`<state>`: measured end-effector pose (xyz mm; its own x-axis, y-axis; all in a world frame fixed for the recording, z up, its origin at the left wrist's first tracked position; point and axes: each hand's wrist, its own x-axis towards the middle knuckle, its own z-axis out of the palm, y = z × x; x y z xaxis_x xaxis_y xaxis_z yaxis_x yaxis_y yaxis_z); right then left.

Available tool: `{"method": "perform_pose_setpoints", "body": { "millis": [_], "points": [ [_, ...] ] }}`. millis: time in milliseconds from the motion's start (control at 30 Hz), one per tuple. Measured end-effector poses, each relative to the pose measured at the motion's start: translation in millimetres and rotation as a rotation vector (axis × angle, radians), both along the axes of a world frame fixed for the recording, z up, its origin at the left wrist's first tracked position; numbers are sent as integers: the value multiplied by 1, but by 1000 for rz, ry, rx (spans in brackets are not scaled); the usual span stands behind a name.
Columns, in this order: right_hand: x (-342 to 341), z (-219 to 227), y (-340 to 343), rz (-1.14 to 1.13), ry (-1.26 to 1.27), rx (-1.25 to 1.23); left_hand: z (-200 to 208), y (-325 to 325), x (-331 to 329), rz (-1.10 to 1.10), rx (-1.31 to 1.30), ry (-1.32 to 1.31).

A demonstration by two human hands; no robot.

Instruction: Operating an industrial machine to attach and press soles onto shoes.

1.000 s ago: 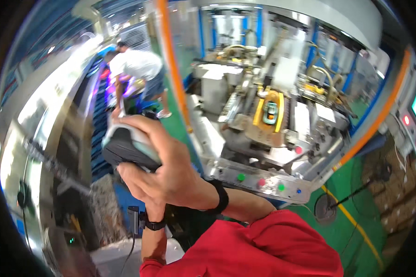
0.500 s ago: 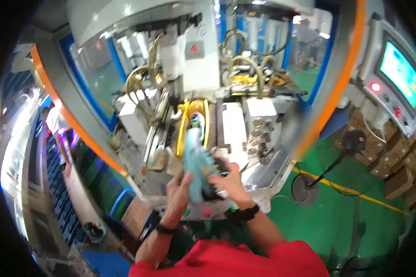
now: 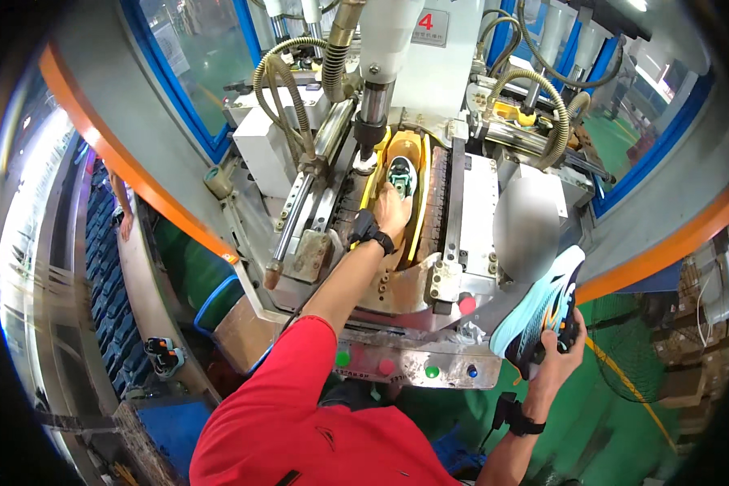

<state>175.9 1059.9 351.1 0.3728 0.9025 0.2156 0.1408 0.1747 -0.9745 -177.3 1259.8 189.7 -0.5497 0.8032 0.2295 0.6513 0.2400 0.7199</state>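
In the middle of the machine, a dark and mint-green sneaker point(image 3: 401, 174) sits in a mould with yellow side plates point(image 3: 419, 212). My left hand point(image 3: 392, 212) reaches in from the near side, its fingers closed at the near end of that shoe; the fingertips are partly hidden. Off to the right, in front of the machine's corner, my right hand point(image 3: 560, 350) grips another sneaker point(image 3: 535, 312), light blue and black with a white sole and orange accents. That shoe is held tilted, toe end low and left or up cannot be told.
A metal press rod point(image 3: 373, 113) hangs just left of the mould. Buttons line the front panel point(image 3: 413, 371). Orange-edged guards point(image 3: 138, 178) curve on both sides. More shoes point(image 3: 164, 356) lie on the left ledge, beside a conveyor point(image 3: 109, 292) where another person's hand point(image 3: 126, 225) rests.
Both hands were together on a light-blue shoe before the machine. Now my left hand is in the mould at the other shoe, and my right has carried the blue one rightward. The view has shifted closer.
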Motion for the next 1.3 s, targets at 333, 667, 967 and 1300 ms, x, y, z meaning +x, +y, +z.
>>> {"method": "perform_pose_setpoints", "body": {
  "millis": [333, 667, 967, 1300],
  "points": [
    [-81, 33, 168, 297, -358, -126, 26, -79, -51, -54, 61, -1281],
    [-322, -56, 270, 440, -1025, -413, 156, -381, -90, 85, 137, -1145],
    [-339, -140, 268, 359, -1006, -323, 150, -507, -81, 578, 468, -1024],
    [-287, -154, -61, 951, -615, 357, 134, -504, -49, 783, 535, -1046]
  ]
}}
